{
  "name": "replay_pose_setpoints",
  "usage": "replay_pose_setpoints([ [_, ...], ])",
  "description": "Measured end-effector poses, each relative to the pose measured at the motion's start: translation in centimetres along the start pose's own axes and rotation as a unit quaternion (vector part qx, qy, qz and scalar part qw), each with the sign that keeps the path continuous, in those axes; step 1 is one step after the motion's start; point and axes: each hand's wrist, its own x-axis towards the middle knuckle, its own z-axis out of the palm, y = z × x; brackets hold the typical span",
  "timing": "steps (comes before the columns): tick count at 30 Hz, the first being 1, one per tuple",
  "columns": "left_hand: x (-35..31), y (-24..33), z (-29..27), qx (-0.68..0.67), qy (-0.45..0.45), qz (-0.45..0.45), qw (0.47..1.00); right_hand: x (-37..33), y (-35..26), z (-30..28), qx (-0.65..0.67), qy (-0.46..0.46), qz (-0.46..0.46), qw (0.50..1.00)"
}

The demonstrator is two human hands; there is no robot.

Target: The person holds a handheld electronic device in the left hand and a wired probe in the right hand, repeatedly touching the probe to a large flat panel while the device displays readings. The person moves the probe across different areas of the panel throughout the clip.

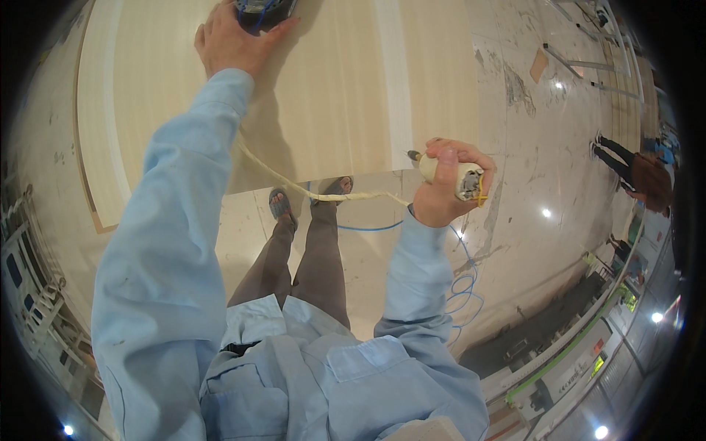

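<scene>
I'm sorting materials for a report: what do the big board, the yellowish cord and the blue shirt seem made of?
Board: likely wood or wood-look laminate, smooth, low sheen; faint straight grain suggests it.
Cord: pale yellowish outside, perhaps tape or plastic; uneven, wrapped-looking surface, inside hidden.
Shirt: probably woven fabric, matt; soft creases and folds suggest it.

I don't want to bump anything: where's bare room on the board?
The board looks bare between the left hand and the white strip to its right. It's crowded around the dark object up top, and near the lower edge by the cord and right hand.
</scene>
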Motion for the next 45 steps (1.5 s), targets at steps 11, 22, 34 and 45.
replay_pose_setpoints([
  [11, -0.1, 0.3, 0.1, 0.014, 0.008, -0.002, 1.000, 1.8, 0.0, 0.8, -0.049, 0.005, 0.025, 0.998],
  [22, -0.1, -0.3, 0.7, 0.021, -0.017, -0.017, 0.999, 3.4, 0.1, 1.3, -0.083, 0.012, 0.002, 0.997],
  [34, 0.4, 0.2, 1.0, 0.018, -0.018, -0.008, 1.000, 4.7, 0.9, 2.4, -0.054, -0.029, 0.014, 0.998],
  [45, 0.5, 0.7, 0.6, 0.025, -0.027, 0.004, 0.999, 6.6, 1.7, 2.8, -0.030, -0.011, 0.009, 0.999],
])
